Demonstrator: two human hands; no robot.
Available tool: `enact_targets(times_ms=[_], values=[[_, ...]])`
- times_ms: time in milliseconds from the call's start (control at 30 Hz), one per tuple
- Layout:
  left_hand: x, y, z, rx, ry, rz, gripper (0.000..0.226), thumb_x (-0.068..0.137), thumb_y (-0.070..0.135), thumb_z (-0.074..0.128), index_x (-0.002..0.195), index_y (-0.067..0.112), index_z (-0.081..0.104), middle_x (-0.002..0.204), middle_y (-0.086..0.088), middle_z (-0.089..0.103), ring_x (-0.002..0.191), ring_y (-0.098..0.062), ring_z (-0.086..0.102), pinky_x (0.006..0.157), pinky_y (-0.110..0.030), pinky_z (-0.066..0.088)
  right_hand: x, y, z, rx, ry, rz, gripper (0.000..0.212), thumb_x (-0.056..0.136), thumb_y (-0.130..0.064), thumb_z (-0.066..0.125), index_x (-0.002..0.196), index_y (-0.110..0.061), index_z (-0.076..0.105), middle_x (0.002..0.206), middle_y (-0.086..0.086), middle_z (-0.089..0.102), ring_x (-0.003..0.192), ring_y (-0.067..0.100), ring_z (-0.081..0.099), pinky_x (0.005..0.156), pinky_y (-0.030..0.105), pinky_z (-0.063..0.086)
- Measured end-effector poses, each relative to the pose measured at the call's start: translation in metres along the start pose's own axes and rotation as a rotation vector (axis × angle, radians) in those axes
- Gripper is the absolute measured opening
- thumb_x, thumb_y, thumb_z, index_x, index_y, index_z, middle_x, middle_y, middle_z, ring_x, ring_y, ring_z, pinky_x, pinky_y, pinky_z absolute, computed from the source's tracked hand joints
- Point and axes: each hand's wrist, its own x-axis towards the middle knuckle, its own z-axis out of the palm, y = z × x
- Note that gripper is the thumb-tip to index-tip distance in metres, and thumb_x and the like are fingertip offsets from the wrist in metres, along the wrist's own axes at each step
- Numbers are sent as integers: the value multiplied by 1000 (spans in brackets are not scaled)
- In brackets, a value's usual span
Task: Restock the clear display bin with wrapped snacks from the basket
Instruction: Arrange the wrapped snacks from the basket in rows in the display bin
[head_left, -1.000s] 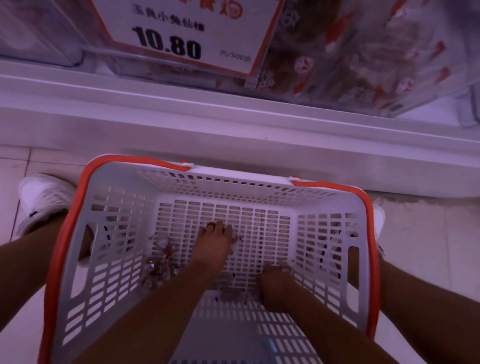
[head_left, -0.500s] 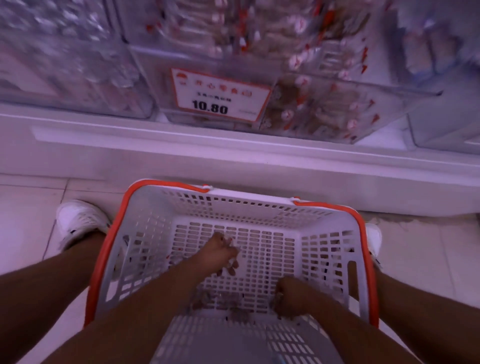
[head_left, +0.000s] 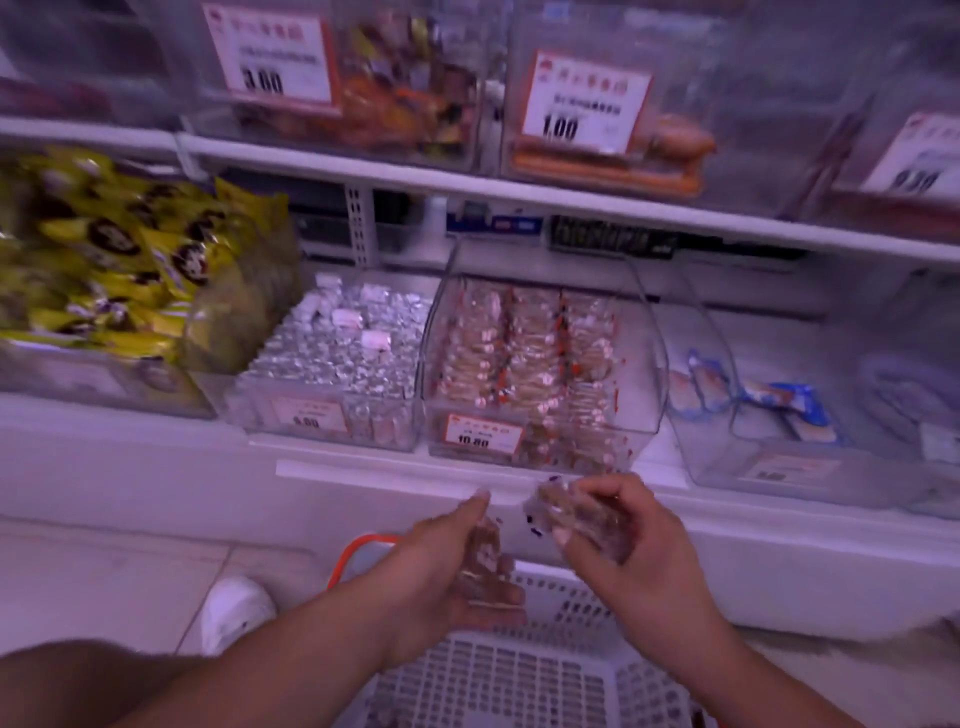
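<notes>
The clear display bin (head_left: 649, 332) sits on the lower shelf, centre, with rows of brown wrapped snacks (head_left: 524, 353) and a 10.80 price tag (head_left: 480, 435) on its front. Below it, the white basket with an orange rim (head_left: 519, 670) rests on the floor between my legs. My left hand (head_left: 447, 566) is raised above the basket, palm up, holding a few wrapped snacks (head_left: 485, 561). My right hand (head_left: 618, 540) grips a bundle of wrapped snacks (head_left: 566, 512) just under the bin's front.
A bin of silver-wrapped sweets (head_left: 343, 353) stands left of the target bin, and yellow packets (head_left: 114, 260) fill the far left. A nearly bare bin with blue-white packets (head_left: 779, 405) is on the right. An upper shelf (head_left: 467, 182) carries more bins.
Both hands have come up out of the basket holding wrapped snacks. My view has tilted up from the basket to the shelves.
</notes>
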Motion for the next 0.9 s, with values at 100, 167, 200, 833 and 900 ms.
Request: enact_targets(times_ms=[100,167,200,833,900], values=[[-14,12,16,-112,-164,51,48,95,51,51,96,7,69,91,-20,67,70,-29,67,63,-37,59,-12,-8,16,6,-104,-221,32,79,-14,74,105,-29,63,113,-8,62,108,14,64,89,25,52],[-15,15,19,-96,-164,138,30,93,35,56,101,8,66,87,-15,66,72,-26,64,62,-31,53,-15,-7,20,34,-183,-196,30,83,-19,71,109,-34,64,120,-8,65,113,14,64,91,31,54],[-14,16,17,-66,-137,192,23,89,27,59,102,9,65,84,-13,66,70,-24,63,61,-30,50,-15,-6,20,61,-207,-145,31,83,-22,73,110,-35,65,122,-9,67,114,12,65,92,32,54],[10,16,42,-198,-19,419,49,69,13,75,116,16,60,81,-16,73,50,-20,63,47,-28,52,31,2,42,691,81,601,28,88,-34,64,105,-17,77,102,15,76,99,35,71,84,43,53],[11,20,39,-219,-41,399,45,72,7,71,116,16,62,87,-16,73,54,-23,65,52,-33,54,35,0,44,687,84,576,35,82,-38,66,107,-16,77,104,14,75,99,32,72,76,38,55]])
